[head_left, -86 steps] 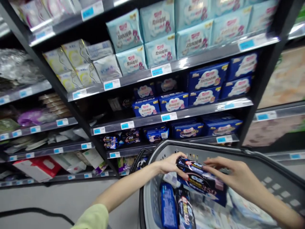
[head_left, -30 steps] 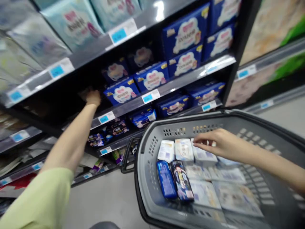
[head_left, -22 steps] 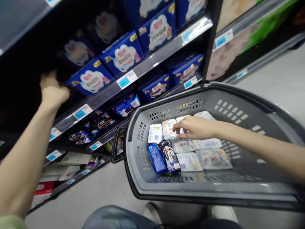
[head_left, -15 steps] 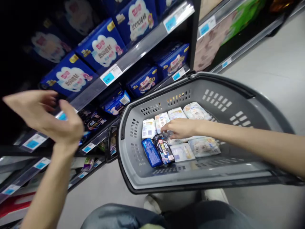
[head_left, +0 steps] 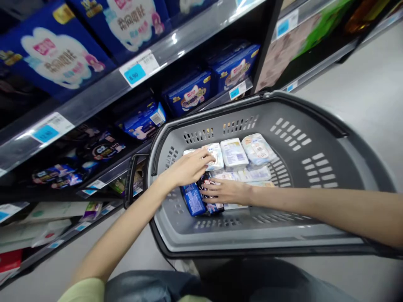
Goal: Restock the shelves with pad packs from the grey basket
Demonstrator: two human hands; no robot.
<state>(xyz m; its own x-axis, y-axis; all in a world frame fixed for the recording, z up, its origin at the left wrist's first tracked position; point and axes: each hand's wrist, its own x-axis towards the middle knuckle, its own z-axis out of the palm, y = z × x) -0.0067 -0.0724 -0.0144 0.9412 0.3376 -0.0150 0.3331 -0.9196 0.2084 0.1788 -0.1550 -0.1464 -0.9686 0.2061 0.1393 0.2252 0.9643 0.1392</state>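
Observation:
Both of my hands are inside a grey shopping basket [head_left: 315, 228]. My left hand [head_left: 191, 166] lies over the left end of the row of white packs, its fingers apart and slightly bent, reaching onto a white pack [head_left: 215, 156]. Below it, my right hand [head_left: 231, 192] rests palm down with spread fingers across a black pack [head_left: 215, 207]. A blue pack [head_left: 194, 200] sits just left of the black one. Farther along the row are a white pack with a printed label [head_left: 234, 154] and a rounded white pack [head_left: 257, 147]. Other packs are partly under my right hand.
Shelves to the left hold large blue packages [head_left: 59, 58], smaller blue packages [head_left: 190, 94] and dark packs [head_left: 102, 149]. Price tags [head_left: 138, 69] line the shelf edge [head_left: 91, 90]. A black basket handle [head_left: 129, 182] sticks out at the left. My knees [head_left: 151, 285] are below the basket.
My left hand has come from beside the shelf down into the basket. My right hand has shifted down onto the black pack, its fingers now spread. The view has moved closer to the shelf.

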